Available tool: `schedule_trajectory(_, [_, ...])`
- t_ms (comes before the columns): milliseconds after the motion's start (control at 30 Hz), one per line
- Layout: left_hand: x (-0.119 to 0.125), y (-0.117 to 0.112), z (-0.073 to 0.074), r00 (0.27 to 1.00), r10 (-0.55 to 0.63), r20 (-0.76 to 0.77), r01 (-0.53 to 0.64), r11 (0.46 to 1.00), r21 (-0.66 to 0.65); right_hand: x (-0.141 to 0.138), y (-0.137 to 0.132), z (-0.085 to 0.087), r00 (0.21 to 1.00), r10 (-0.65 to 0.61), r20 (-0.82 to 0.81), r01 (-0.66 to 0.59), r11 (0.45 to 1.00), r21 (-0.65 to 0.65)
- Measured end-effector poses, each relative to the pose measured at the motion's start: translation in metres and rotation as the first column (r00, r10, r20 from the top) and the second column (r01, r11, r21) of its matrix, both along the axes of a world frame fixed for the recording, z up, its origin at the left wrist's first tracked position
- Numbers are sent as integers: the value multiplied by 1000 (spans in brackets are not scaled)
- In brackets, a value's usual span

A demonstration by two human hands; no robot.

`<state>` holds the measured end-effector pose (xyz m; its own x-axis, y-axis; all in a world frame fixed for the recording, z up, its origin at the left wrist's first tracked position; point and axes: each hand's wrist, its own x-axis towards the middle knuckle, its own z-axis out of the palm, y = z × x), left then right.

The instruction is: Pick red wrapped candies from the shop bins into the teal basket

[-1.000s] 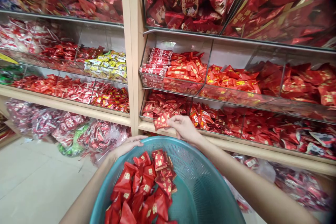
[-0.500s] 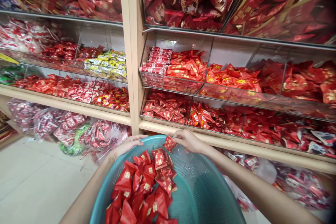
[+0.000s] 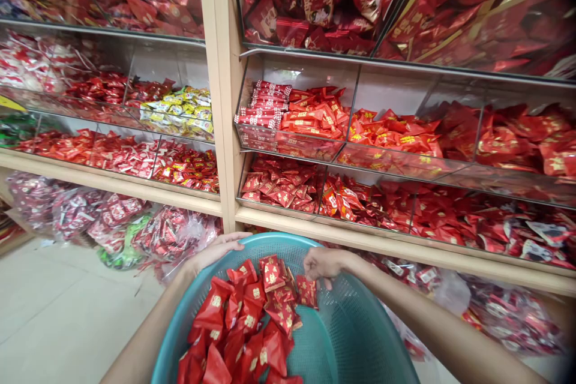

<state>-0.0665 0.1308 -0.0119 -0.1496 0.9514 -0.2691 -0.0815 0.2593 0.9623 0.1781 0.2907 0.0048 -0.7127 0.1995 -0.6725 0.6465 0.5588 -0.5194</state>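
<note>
The round teal perforated plastic basket [image 3: 355, 336] sits low in the view, and everything else is placed from it. The left hand [image 3: 216, 250] lies over the basket's far-left rim, fingers spread flat and curled on the edge, steadying it. The right hand [image 3: 324, 263] hovers just inside the far rim, fingers loosely parted and pointing down. Directly beneath them a small red foil packet with gold print [image 3: 307, 291] lies at the edge of the heap, free of the fingers as far as can be seen. That heap of red foil packets [image 3: 252, 324] fills the basket's left half; its right half is bare mesh.

Just beyond the basket's far rim, a clear acrylic bin of matching red packets [image 3: 281, 187] sits on the pale wooden shelf [image 3: 360, 240] (the nearest stock to the right hand).

The step in hand looks like dropping a packet into the basket. Another pick would call for lifting the right hand over the rim to that bin and pinching a packet, while the left holds the basket level.
</note>
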Motion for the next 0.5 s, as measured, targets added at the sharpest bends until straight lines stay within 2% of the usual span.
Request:
schedule_trajectory(100, [-2, 0, -2, 1000, -13, -1, 13, 999, 34, -9, -1, -8, 999, 52, -2, -51, 984, 172])
schedule_trajectory(267, [-2, -1, 0, 1000, -16, 9, 16, 999, 36, -13, -9, -10, 995, 71, -72, -34, 905, 423])
schedule_trajectory(400, [-1, -2, 1, 1000, -11, -22, 12, 999, 36, -11, -16, 3, 987, 79, -140, 19, 807, 590])
schedule_trajectory(500, [-3, -2, -2, 997, -9, -75, 12, 999, 44, -13, -14, 27, 968, 101, -230, 78, 750, 656])
